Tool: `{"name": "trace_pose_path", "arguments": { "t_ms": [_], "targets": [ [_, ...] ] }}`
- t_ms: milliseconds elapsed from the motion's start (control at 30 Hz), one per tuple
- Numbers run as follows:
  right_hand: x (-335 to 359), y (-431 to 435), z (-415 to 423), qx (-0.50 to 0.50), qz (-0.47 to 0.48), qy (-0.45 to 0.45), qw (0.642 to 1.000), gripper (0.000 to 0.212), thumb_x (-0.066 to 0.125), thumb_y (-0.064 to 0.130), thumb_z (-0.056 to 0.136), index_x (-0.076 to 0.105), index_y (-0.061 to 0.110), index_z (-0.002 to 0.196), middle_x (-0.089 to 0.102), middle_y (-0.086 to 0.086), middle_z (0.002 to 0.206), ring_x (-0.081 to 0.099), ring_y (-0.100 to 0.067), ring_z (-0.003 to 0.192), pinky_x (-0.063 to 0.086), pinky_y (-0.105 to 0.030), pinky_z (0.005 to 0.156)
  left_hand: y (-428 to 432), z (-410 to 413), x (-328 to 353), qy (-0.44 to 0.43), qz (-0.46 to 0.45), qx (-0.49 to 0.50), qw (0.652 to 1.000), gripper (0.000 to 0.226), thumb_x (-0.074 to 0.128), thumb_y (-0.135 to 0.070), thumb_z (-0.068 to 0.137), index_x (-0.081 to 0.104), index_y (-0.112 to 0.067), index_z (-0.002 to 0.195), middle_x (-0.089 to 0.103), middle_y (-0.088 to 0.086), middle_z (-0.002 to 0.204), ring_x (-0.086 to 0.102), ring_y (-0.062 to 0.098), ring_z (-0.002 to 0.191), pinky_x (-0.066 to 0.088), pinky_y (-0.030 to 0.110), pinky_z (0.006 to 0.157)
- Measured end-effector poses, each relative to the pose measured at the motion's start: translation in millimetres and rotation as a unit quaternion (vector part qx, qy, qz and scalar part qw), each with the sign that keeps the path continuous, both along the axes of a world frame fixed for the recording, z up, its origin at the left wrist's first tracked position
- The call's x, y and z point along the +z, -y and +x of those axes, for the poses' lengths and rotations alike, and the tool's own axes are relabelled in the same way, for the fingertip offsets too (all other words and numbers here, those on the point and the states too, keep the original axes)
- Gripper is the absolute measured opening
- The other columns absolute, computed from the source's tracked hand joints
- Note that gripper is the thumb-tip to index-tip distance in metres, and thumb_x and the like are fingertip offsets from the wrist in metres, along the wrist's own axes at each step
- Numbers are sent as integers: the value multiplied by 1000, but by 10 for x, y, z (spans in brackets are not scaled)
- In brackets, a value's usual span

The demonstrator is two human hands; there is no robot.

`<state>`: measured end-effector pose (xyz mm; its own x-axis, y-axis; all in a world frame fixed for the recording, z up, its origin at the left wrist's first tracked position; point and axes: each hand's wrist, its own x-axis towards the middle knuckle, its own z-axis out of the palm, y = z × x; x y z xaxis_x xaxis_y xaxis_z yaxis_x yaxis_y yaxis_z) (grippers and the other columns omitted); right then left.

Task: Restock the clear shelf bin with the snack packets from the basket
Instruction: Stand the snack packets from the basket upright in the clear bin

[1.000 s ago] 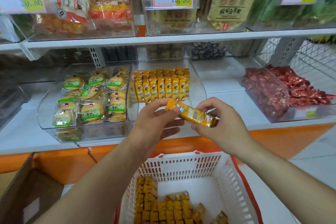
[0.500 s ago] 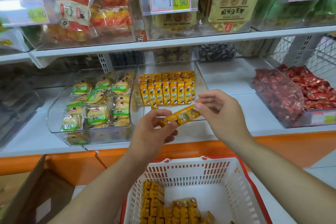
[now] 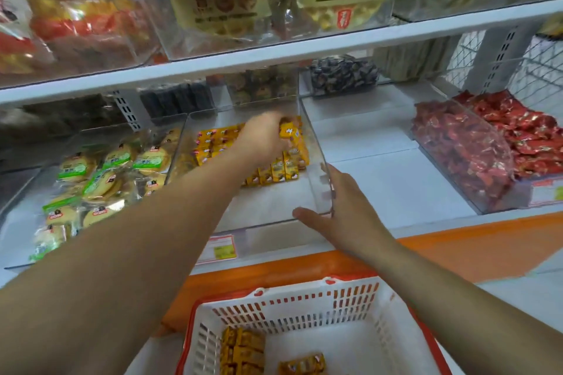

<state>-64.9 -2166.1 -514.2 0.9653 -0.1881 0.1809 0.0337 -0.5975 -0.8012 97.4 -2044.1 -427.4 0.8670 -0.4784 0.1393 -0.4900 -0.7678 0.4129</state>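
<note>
Yellow packet (image 3: 291, 134) pinched in left fingers (image 3: 274, 125); right fingers (image 3: 330, 175) clasp clear bin (image 3: 314, 144) corner.

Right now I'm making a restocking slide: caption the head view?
Left hand holds a yellow snack packet inside the clear shelf bin; right hand grips the bin's front corner, above the basket.
</note>
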Motion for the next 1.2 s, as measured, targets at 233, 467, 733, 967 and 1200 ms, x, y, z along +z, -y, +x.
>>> {"name": "trace_pose_path", "arguments": {
  "t_ms": [233,467,733,967,1200],
  "targets": [
    [-26,3,-22,-4,37,-1,999,86,67,73,66,22,56,137,38,24,122,48,-3,113,47,-29,91,146,317,-251,21,15,-42,999,50,72,-28,94,53,-29,140,64,2,124,53,16,97,42,28,79],
    [-13,-12,-32,-4,37,8,999,81,73,65,73,23,57,136,37,24,122,46,0,109,46,-28,91,161,325,-481,89,77,-16,993,52,73,-45,90,58,-28,137,65,3,126,59,26,114,51,37,90],
    [-36,-1,-26,-5,38,-1,999,86,71,68,72,23,53,141,34,26,124,46,-3,115,49,-32,94,190,354,-690,178,84,12,980,71,76,-57,76,53,-25,136,53,6,137,43,30,129,41,42,101],
    [-45,-11,-18,-4,44,-10,999,87,69,70,71,18,54,140,33,26,124,47,-3,115,50,-32,94,144,492,-807,183,151,-51,970,108,77,-70,69,26,-29,155,31,1,160,32,30,145,28,49,119],
    [-19,-17,-40,-5,62,-10,998,82,70,67,71,20,60,135,38,22,120,48,5,104,44,-21,81,219,479,-823,248,177,-24,952,98,82,-65,67,42,-26,146,43,5,148,42,31,135,39,49,108]
  ]
}}
